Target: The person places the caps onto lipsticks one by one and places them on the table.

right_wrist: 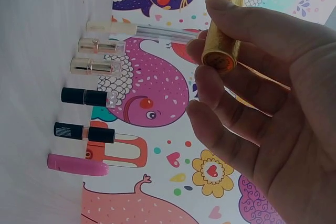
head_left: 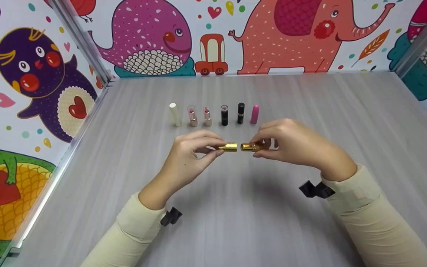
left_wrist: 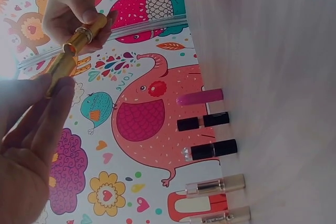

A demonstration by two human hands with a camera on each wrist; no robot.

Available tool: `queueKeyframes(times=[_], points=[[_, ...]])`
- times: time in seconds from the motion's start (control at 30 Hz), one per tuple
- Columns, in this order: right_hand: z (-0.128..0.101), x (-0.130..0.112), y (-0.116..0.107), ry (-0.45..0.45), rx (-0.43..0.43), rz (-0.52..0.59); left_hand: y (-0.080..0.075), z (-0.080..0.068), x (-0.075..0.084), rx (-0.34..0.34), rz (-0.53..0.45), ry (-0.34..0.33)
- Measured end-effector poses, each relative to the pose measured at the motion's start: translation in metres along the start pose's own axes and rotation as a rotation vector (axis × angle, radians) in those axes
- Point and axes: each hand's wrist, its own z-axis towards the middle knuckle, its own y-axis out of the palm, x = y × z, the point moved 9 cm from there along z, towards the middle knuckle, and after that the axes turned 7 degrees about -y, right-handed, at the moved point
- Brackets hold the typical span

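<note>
My left hand (head_left: 189, 157) pinches a gold lipstick cap (head_left: 230, 147) between thumb and fingers. Opposite it, my right hand (head_left: 298, 144) grips a gold lipstick tube (head_left: 248, 147) by its base. In the head view the two gold parts face each other end to end, a narrow gap between them, held above the table. An orange-red label marks the bottom of the lipstick tube (right_wrist: 220, 45) in the right wrist view. The cap (left_wrist: 62, 72) lies in line with the tube in the left wrist view. Whether any lipstick stick protrudes is hidden.
Beyond the hands, a row stands upright on the grey table (head_left: 213, 222): a cream tube (head_left: 175, 115), two clear-capped lipsticks (head_left: 192, 116), two black lipsticks (head_left: 224, 115) and a pink tube (head_left: 254, 114). Cartoon-printed panels (head_left: 213, 22) border the table at the back and sides.
</note>
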Motion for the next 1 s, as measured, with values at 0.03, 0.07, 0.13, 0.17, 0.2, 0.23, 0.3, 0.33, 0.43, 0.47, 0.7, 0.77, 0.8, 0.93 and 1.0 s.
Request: queueKeyframes(times=[0.03,0.07,0.13,0.17,0.2,0.23,0.3,0.33,0.43,0.47,0.7,0.77,0.8,0.93,1.0], points=[[0.0,0.0,0.001,0.001,-0.003,0.0,0.0,0.0,0.0,0.0,-0.001,0.001],[0.001,-0.001,0.001,0.003,-0.006,-0.002,0.001,0.0,0.0,-0.001,-0.003,0.002],[0.001,-0.001,0.002,0.008,-0.012,-0.004,0.002,-0.001,0.0,-0.005,-0.008,0.004],[0.001,-0.002,0.002,0.009,-0.014,-0.004,0.002,-0.001,0.0,-0.007,-0.01,0.005],[0.001,-0.002,0.002,0.01,-0.015,-0.005,0.003,-0.001,0.0,-0.009,-0.013,0.007],[0.001,-0.002,0.002,0.009,-0.016,-0.005,0.003,-0.001,0.0,-0.01,-0.015,0.008],[0.001,-0.003,0.003,0.003,-0.016,-0.006,0.004,-0.001,0.0,-0.012,-0.022,0.01],[0.001,-0.004,0.003,0.001,-0.016,-0.007,0.005,-0.001,0.0,-0.012,-0.025,0.012],[0.002,-0.005,0.003,0.0,-0.018,-0.007,0.005,-0.001,0.0,-0.013,-0.028,0.018],[0.002,-0.005,0.004,0.003,-0.02,-0.008,0.006,-0.001,0.0,-0.013,-0.028,0.019],[0.002,-0.007,0.004,-0.001,-0.019,-0.018,0.007,-0.003,0.002,-0.024,-0.027,0.022],[0.002,-0.008,0.005,-0.007,-0.017,-0.018,0.008,-0.003,0.002,-0.026,-0.029,0.025],[0.003,-0.009,0.005,-0.01,-0.017,-0.019,0.009,-0.003,0.003,-0.026,-0.032,0.028],[0.004,-0.011,0.006,-0.014,-0.022,-0.018,0.011,-0.004,0.004,-0.026,-0.032,0.045],[0.004,-0.012,0.007,-0.016,-0.022,-0.02,0.011,-0.004,0.004,-0.027,-0.033,0.05]])
